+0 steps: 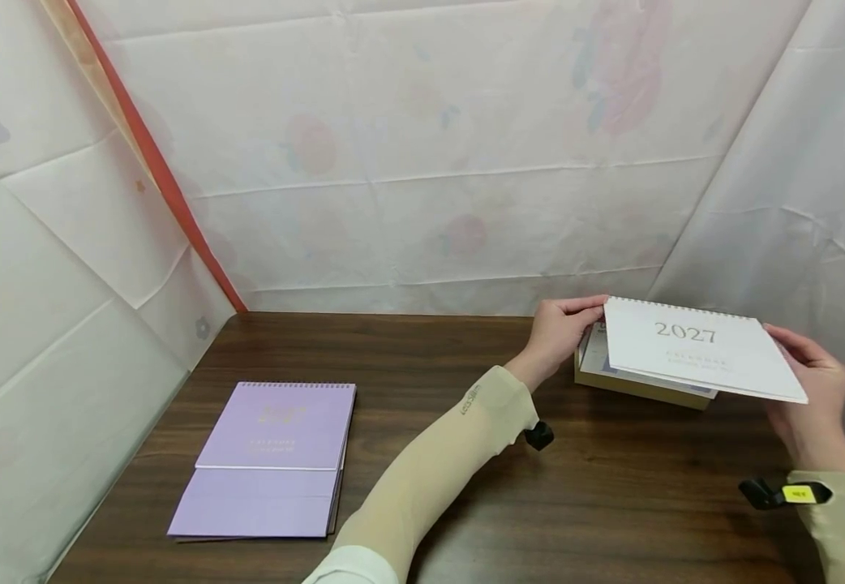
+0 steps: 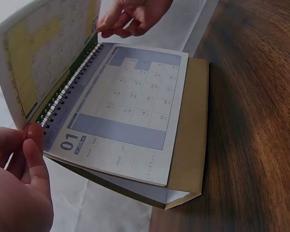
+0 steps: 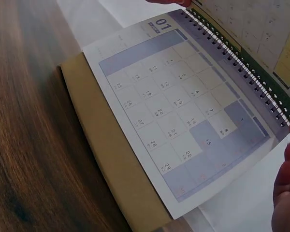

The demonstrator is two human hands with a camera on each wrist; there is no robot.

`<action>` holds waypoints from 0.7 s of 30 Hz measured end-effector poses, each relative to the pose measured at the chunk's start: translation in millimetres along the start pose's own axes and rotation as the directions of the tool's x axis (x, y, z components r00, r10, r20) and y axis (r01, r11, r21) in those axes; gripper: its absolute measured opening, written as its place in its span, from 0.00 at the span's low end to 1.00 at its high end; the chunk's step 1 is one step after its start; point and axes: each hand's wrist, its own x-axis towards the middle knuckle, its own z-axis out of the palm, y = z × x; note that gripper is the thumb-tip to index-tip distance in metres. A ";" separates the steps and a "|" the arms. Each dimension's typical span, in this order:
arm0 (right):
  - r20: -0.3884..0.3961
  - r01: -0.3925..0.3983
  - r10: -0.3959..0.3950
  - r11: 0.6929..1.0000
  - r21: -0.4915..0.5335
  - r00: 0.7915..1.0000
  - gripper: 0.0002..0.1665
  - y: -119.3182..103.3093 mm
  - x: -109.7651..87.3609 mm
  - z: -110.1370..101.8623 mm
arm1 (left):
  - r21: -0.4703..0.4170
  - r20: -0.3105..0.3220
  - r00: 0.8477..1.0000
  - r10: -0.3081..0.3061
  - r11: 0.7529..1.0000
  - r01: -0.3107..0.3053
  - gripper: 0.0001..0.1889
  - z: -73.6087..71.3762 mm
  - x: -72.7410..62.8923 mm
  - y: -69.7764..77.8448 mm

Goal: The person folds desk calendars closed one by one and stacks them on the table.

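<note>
A white spiral-bound 2027 calendar (image 1: 692, 345) is tilted over a kraft-coloured cardboard base (image 1: 645, 388). Its yellow and green underside (image 2: 41, 63) shows in the left wrist view. Below it lies a blue-and-white January page (image 3: 169, 111), with the spiral binding along its back edge. At the calendar's top left corner, my left hand (image 1: 555, 331) pinches the edge beside the binding. My right hand (image 1: 817, 389) holds the opposite corner by its fingertips, thumb partly hidden behind the calendar.
A lilac spiral desk calendar (image 1: 269, 454) lies on the left of the dark wooden table (image 1: 422, 357). White patterned sheeting (image 1: 393, 162) encloses the table at the back and both sides.
</note>
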 end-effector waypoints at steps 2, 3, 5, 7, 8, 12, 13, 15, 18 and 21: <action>0.003 -0.015 0.016 0.999 -0.029 1.000 0.11 -0.7 0.0 -0.2 | -0.007 0.001 1.000 -0.017 1.000 0.017 0.09 -1.4 -1.3 0.1; 0.004 -0.019 0.019 0.998 -0.054 1.000 0.12 -0.8 -0.2 -0.2 | -0.007 0.003 1.000 -0.021 1.000 0.021 0.10 -2.1 -1.9 0.2; 0.004 -0.034 0.034 0.994 -0.099 0.999 0.11 -1.5 -0.4 0.2 | 0.003 0.001 1.000 -0.020 1.000 0.020 0.10 -2.9 -2.4 -0.9; 0.022 -0.050 0.053 0.993 -0.107 0.998 0.10 -1.7 -0.4 -0.3 | 0.009 0.002 1.000 -0.013 1.000 0.013 0.10 -3.8 -3.1 -2.6; 0.035 -0.060 0.063 0.994 -0.096 0.997 0.10 -1.7 -0.6 -0.8 | 0.016 0.004 1.000 -0.007 1.000 0.007 0.09 -4.1 -3.3 -4.1; 0.081 -0.093 0.094 0.996 -0.018 0.992 0.10 -0.1 -0.6 -2.5 | 0.056 0.008 1.000 0.029 0.998 -0.029 0.09 -4.3 -3.5 -11.0; 0.075 -0.089 0.090 0.996 -0.016 0.993 0.10 0.9 -0.2 -2.0 | 0.068 0.008 0.999 0.041 0.997 -0.041 0.08 -4.1 -3.3 -12.7; 0.042 -0.074 0.077 0.995 -0.068 0.996 0.12 2.8 0.8 -0.7 | 0.084 0.007 0.998 0.059 0.995 -0.059 0.06 -3.9 -3.1 -15.7; -0.027 -0.053 0.050 0.986 -0.158 0.998 0.16 6.0 2.4 1.9 | 0.105 -0.006 0.998 0.068 0.992 -0.067 0.04 -3.6 -3.0 -19.9; -0.074 -0.055 0.040 0.976 -0.210 0.996 0.18 8.0 3.8 3.4 | 0.118 -0.034 0.998 0.058 0.992 -0.054 0.04 -2.4 -2.3 -24.2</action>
